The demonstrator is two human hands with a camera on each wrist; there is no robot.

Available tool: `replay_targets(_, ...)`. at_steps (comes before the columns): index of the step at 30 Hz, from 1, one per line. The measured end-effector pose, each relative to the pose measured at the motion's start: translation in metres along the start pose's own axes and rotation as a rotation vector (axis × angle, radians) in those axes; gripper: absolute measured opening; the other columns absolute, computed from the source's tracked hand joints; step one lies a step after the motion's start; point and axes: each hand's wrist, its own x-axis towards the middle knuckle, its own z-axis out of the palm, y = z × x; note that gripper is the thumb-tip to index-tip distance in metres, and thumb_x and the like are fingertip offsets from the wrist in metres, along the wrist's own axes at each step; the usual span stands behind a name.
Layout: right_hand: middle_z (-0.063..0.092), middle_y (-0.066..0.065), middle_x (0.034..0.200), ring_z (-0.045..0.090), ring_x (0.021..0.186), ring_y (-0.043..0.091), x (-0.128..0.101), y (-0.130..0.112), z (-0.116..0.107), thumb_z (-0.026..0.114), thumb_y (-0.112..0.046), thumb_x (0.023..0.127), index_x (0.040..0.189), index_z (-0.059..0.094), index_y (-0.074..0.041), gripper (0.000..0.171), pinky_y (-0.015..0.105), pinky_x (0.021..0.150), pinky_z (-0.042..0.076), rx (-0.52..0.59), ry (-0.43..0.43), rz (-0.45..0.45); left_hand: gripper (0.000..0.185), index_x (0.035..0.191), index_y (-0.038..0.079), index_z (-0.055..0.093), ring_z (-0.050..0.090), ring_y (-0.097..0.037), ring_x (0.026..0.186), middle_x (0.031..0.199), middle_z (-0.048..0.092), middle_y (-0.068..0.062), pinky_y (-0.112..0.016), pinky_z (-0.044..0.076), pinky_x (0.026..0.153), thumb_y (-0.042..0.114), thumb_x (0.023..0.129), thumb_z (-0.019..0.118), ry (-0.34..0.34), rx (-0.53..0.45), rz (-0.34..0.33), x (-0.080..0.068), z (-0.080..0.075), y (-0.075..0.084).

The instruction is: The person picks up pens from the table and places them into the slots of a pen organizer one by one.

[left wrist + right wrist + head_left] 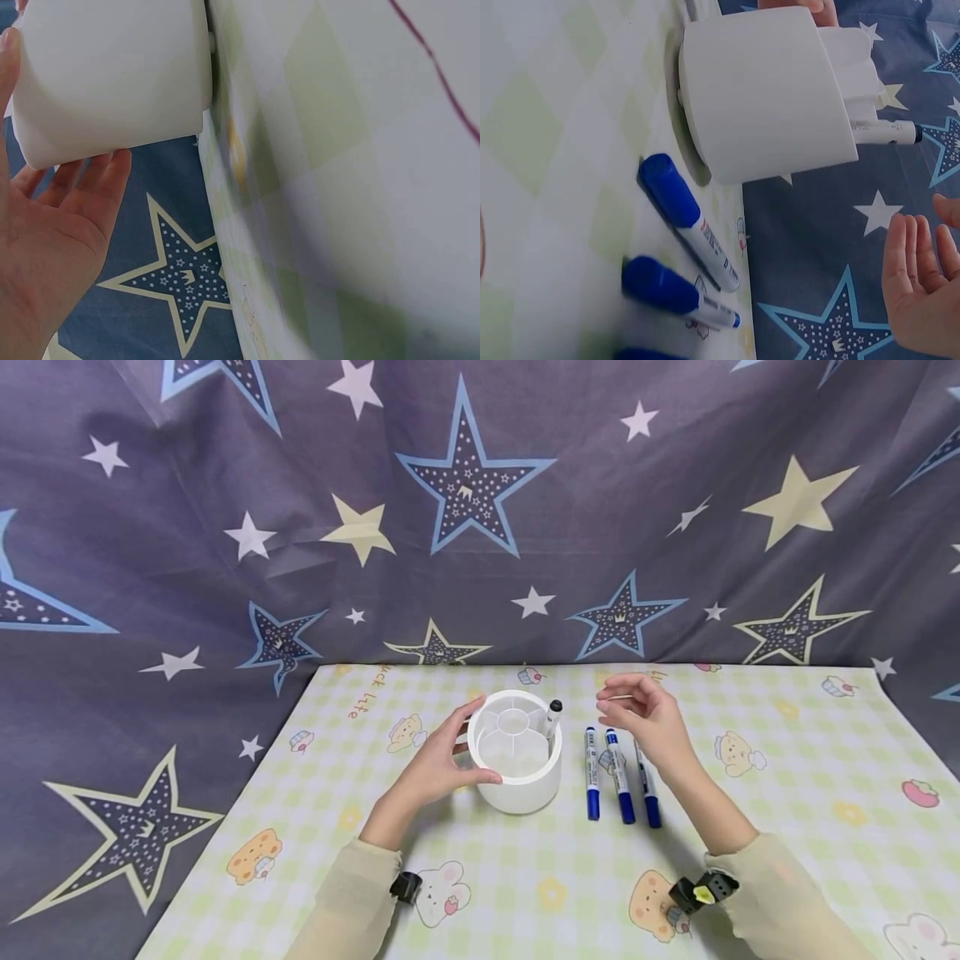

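On the table (787,777) I see my left hand (435,764) gripping the left wall of the white round holder (516,762), one black-capped marker (552,718) standing inside it at right, while my right hand (648,722) hovers open, holding nothing, above three blue markers (619,777) lying just right.

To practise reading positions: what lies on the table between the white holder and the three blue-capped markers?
Nothing: in the head view only bare mat separates the white holder from the nearest of the blue-capped markers.
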Motion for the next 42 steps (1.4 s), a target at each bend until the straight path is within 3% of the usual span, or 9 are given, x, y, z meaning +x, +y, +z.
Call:
replay_targets(8, 0.071, -0.008, 0.094, 0.069, 0.082, 0.003, -0.003, 0.003, -0.014, 0.063, 0.004, 0.093, 0.11, 0.06, -0.002, 0.019, 0.02, 0.074, 0.063, 0.015, 0.007, -0.013, 0.11, 0.157, 0.022, 0.027, 0.048, -0.031, 0.138, 0.16, 0.035, -0.005, -0.047, 0.049, 0.111, 0.016, 0.069, 0.092, 0.001, 0.002, -0.007, 0.0, -0.001, 0.002)
replay_targets(14, 0.071, -0.008, 0.095, 0.069, 0.083, 0.003, -0.004, 0.005, -0.022, 0.062, 0.004, 0.094, 0.108, 0.062, -0.008, 0.019, 0.02, 0.074, 0.063, 0.017, 0.017, -0.014, 0.11, 0.157, 0.023, 0.027, 0.049, -0.03, 0.138, 0.16, 0.036, -0.005, -0.046, 0.05, 0.111, 0.016, 0.069, 0.092, 0.0, 0.007, -0.006, 0.0, 0.0, 0.002)
replay_targets(20, 0.072, -0.008, 0.094, 0.07, 0.083, 0.004, -0.005, 0.009, -0.029, 0.063, 0.004, 0.093, 0.109, 0.062, -0.006, 0.019, 0.02, 0.074, 0.063, 0.016, 0.034, -0.005, 0.11, 0.157, 0.024, 0.027, 0.048, -0.031, 0.138, 0.159, 0.036, -0.004, -0.046, 0.049, 0.111, 0.016, 0.069, 0.092, 0.0, 0.007, -0.009, 0.0, 0.0, 0.002)
replay_targets(29, 0.072, -0.009, 0.094, 0.07, 0.083, 0.002, -0.006, 0.015, -0.038, 0.064, 0.003, 0.093, 0.11, 0.06, -0.006, 0.02, 0.02, 0.075, 0.063, 0.01, 0.047, 0.058, 0.11, 0.158, 0.019, 0.027, 0.048, -0.03, 0.138, 0.16, 0.036, -0.004, -0.046, 0.049, 0.111, 0.015, 0.069, 0.092, -0.005, 0.005, -0.008, 0.001, -0.001, 0.002)
replay_targets(42, 0.071, -0.011, 0.092, 0.069, 0.083, 0.001, -0.008, 0.019, -0.046, 0.065, 0.002, 0.093, 0.111, 0.058, -0.006, 0.021, 0.019, 0.074, 0.063, -0.025, 0.075, 0.148, 0.109, 0.157, 0.023, 0.027, 0.048, -0.03, 0.138, 0.16, 0.036, -0.004, -0.047, 0.049, 0.111, 0.016, 0.07, 0.092, -0.003, 0.01, -0.008, 0.0, -0.001, 0.002)
